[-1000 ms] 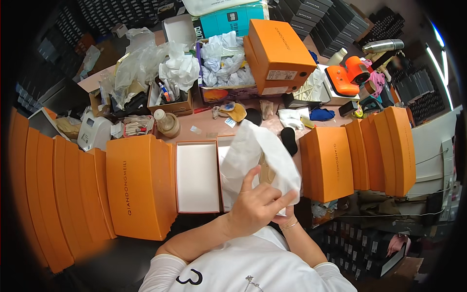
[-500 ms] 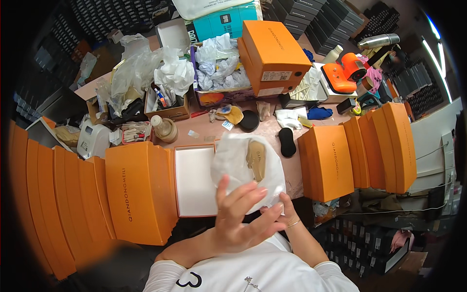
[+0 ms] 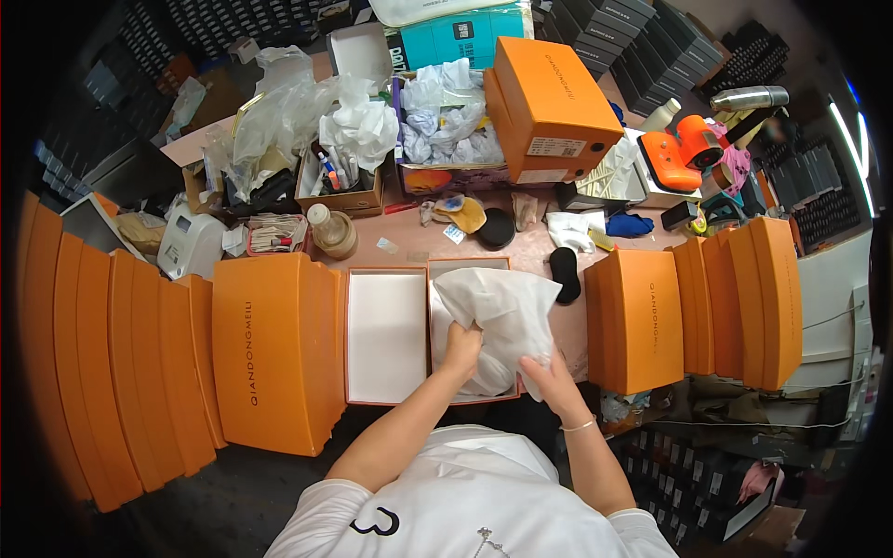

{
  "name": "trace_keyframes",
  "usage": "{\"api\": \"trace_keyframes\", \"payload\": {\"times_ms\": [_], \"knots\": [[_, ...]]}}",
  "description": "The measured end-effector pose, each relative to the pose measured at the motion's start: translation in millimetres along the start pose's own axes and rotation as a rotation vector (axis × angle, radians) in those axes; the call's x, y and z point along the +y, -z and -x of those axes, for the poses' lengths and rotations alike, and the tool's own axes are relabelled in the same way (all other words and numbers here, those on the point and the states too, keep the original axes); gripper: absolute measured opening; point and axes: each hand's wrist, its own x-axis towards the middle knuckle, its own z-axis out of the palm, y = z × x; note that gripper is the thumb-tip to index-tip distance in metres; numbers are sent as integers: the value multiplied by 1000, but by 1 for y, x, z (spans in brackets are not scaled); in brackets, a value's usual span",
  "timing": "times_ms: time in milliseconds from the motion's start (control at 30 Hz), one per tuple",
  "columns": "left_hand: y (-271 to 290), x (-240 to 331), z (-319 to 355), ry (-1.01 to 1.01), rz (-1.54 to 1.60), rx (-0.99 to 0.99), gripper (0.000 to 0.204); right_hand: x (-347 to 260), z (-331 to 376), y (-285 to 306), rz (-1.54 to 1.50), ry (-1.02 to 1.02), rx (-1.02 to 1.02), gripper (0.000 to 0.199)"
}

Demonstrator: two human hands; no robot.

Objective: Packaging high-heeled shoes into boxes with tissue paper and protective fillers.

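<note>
Fingers [image 3: 532, 367] of the right hand [image 3: 553, 381] are clamped on a white bag [image 3: 507, 307] held over an open box [image 3: 446, 269], but whether the left hand [image 3: 461, 351] is gripping kinda can't be told.

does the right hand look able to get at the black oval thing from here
Probably yes: the black oval thing lies mostly uncovered on the table beyond the right hand. That hand holds the white wrapping, though, so it would likely need to let go first.
</note>
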Motion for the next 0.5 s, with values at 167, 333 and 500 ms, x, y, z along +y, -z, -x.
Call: {"api": "trace_keyframes", "payload": {"times_ms": [167, 333, 500], "knots": [[22, -28, -3, 124, 86, -4, 35, 77, -64, -27, 480, 191, 143, 70], [68, 13, 56, -319, -367, 119, 39, 98, -69, -39, 699, 308, 218, 71], [135, -29, 43, -30, -975, 25, 38, 61, -71, -38, 814, 405, 150, 62]]}}
